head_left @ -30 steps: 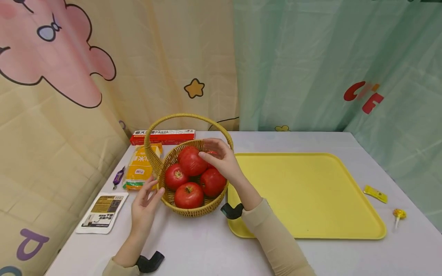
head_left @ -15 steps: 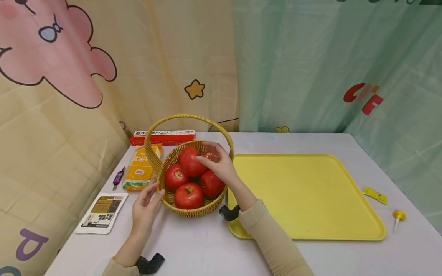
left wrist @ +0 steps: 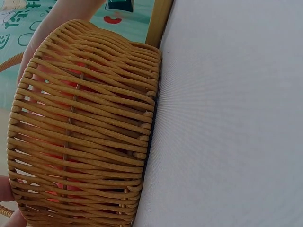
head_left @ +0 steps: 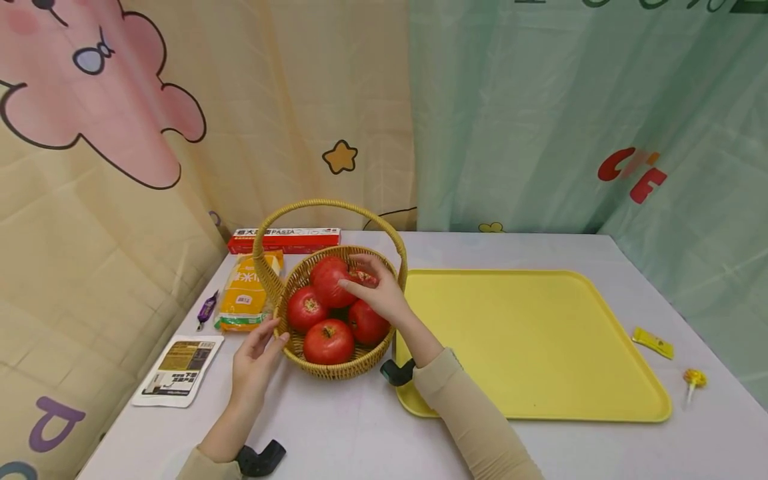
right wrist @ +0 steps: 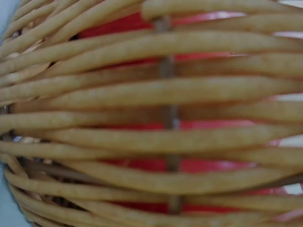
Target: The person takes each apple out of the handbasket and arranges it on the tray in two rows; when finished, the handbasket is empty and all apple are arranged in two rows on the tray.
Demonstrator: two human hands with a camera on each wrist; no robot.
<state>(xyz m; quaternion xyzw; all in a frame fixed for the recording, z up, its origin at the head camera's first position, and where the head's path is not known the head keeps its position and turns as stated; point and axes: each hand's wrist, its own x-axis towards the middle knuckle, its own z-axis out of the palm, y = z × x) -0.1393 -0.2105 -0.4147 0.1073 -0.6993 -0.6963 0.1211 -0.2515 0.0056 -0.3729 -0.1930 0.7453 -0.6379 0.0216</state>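
Right grip [head_left: 378,293] curls on top tomato [head_left: 332,282] inside basket [head_left: 336,363]. Left grip [head_left: 255,360], fingers straight, touches basket wall, just beside tomatoes.

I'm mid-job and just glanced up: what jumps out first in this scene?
The woven wicker basket with an arched handle, heaped with red tomatoes, sits left of centre on the white table. The right hand reaches in onto the top tomato, while the left hand touches the basket's near-left side. To the basket's right lies a large yellow plastic tray.
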